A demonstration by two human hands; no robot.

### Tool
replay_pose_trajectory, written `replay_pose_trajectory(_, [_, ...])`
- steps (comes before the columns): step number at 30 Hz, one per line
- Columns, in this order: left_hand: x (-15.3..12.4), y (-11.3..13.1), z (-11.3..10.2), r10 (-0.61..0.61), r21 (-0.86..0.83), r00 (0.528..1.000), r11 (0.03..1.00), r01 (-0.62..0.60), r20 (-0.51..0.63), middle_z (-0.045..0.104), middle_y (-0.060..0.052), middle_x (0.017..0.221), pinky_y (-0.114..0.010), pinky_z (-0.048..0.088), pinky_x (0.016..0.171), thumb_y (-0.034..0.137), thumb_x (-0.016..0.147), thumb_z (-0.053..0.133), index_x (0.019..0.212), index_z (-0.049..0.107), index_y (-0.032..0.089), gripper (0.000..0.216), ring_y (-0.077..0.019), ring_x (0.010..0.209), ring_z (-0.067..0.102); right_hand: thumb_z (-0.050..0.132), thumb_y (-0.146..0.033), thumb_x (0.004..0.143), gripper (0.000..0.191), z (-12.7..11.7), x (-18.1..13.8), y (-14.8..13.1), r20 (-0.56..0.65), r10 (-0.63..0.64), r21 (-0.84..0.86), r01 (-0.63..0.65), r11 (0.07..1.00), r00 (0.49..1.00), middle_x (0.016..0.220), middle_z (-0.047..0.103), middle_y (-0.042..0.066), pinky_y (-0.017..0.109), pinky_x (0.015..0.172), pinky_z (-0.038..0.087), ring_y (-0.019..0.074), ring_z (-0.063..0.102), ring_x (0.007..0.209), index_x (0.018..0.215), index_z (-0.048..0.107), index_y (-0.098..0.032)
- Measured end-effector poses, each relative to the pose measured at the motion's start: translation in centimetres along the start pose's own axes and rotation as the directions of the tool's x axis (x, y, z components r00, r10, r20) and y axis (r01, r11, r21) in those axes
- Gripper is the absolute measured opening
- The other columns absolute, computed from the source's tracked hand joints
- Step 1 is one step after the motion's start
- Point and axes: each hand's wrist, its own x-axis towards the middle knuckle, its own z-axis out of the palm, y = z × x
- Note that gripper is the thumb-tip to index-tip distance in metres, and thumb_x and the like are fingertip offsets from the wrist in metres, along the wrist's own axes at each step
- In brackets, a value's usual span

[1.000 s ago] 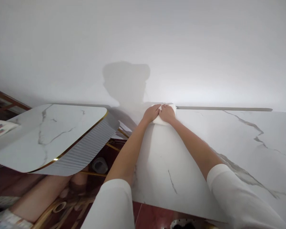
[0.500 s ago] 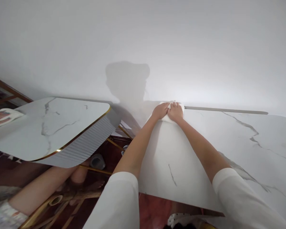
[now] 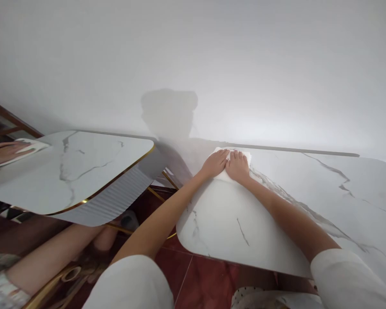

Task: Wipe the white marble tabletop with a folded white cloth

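Note:
Both hands lie side by side on a white cloth (image 3: 225,175) at the far edge of a white, grey-veined marble-look tabletop (image 3: 218,223). My left hand (image 3: 215,163) presses down on the cloth's left part, its fingers lying flat. My right hand (image 3: 238,166) rests flat on the right part, its thumb close to the left hand's fingers. A corner of the cloth shows beyond the right fingers. What lies beneath the palms is hidden.
A pale wall stands right behind the tabletop. To the left is a second marble-look table (image 3: 93,167) with a gold-trimmed edge. Another person's hand (image 3: 9,152) is on a white cloth (image 3: 35,146) there. That person's legs and a wooden chair (image 3: 61,283) are below.
My hands and the cloth have slid back slightly from the wall, toward me. My elbows have spread wider. The other person's hand and cloth have moved right and farther onto their table.

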Motion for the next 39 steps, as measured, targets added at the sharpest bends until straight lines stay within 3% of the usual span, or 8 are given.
replay_pose_trajectory(11, [-8.3, 2.7, -1.3, -0.008, 0.053, 0.999, 0.999, 0.01, -0.045, 0.045, -0.013, 0.153, -0.043, 0.031, 0.121, 0.032, 0.101, 0.019, 0.146, 0.043, 0.01, 0.056, -0.0223, 0.144, 0.038, 0.033, -0.025, 0.098, 0.057, -0.7, -7.5, -3.2, -0.004, -0.035, 0.083, 0.036, 0.996, 0.999, 0.158, 0.036, 0.019, 0.046, 0.119, 0.021, 0.0343, 0.029, 0.147, 0.149, 0.039, -0.002])
replay_pose_trajectory(27, [-17.6, 6.4, -2.0, 0.029, 0.09, 0.991, 0.996, -0.017, -0.131, 0.049, -0.011, 0.151, -0.045, 0.038, 0.117, 0.028, 0.099, 0.023, 0.147, 0.045, 0.014, 0.054, -0.0225, 0.14, 0.044, 0.039, -0.028, 0.097, 0.059, -1.9, -16.6, -6.1, 0.004, -0.1, 0.135, 0.099, 0.986, 0.995, 0.157, 0.035, 0.022, 0.055, 0.118, 0.024, 0.0389, 0.03, 0.146, 0.149, 0.038, -0.001])
replay_pose_trajectory(32, [-18.9, 7.9, -1.9, -0.014, 0.091, 0.987, 0.995, 0.029, -0.163, 0.05, -0.011, 0.149, -0.046, 0.04, 0.115, 0.027, 0.099, 0.024, 0.147, 0.045, 0.015, 0.054, -0.0232, 0.14, 0.045, 0.038, -0.027, 0.098, 0.058, -2.3, -18.2, -5.9, 0.016, -0.119, 0.151, 0.115, 0.982, 0.993, 0.157, 0.034, 0.022, 0.055, 0.119, 0.024, 0.0375, 0.028, 0.147, 0.149, 0.038, -0.002])
replay_pose_trajectory(39, [-18.4, 10.5, -1.6, -0.062, 0.115, 0.983, 0.99, 0.083, -0.173, 0.052, -0.011, 0.148, -0.046, 0.041, 0.114, 0.029, 0.098, 0.027, 0.145, 0.049, 0.016, 0.053, -0.0242, 0.138, 0.048, 0.038, -0.026, 0.097, 0.057, -3.1, -19.2, -4.2, 0.029, -0.112, 0.154, 0.106, 0.982, 0.993, 0.157, 0.035, 0.02, 0.053, 0.12, 0.024, 0.0354, 0.03, 0.147, 0.149, 0.04, -0.004])
